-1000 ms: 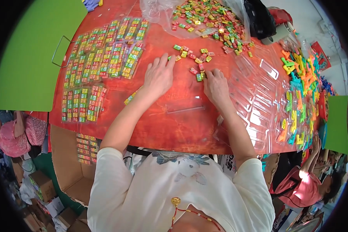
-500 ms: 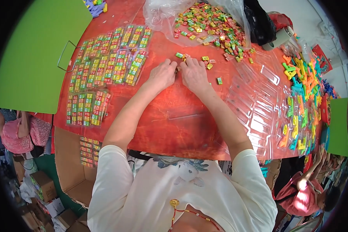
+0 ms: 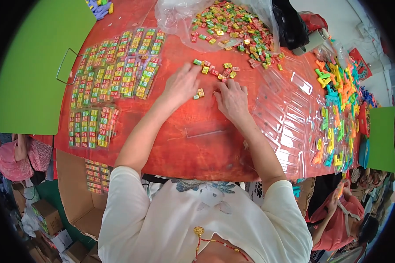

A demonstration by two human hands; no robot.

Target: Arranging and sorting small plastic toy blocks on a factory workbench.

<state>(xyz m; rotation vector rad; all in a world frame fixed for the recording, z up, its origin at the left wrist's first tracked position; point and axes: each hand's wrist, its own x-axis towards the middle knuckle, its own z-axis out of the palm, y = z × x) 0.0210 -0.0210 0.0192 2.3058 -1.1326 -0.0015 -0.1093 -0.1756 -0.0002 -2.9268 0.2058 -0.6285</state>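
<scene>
The left hand [image 3: 182, 85] lies palm down on the red counter [image 3: 180, 144], fingers spread loosely and gripping nothing that shows, its fingertips touching a few small coloured blocks [image 3: 215, 70] scattered just ahead of it. The right hand [image 3: 232, 98] rests close beside it, also flat and relaxed, fingers bent slightly over the same little scatter; whether it pinches one cannot be told. One yellow block [image 3: 201, 92] sits between the two hands. Nearer the person lies an empty clear strip tray [image 3: 206, 130]. Beyond the hands a clear plastic bag [image 3: 175, 19] spills a big heap of blocks [image 3: 232, 26]. To the left lie rows of filled packs [image 3: 114, 74]; to the right, empty clear trays [image 3: 285, 114] and a pile of bright plastic pieces [image 3: 338, 109].
</scene>
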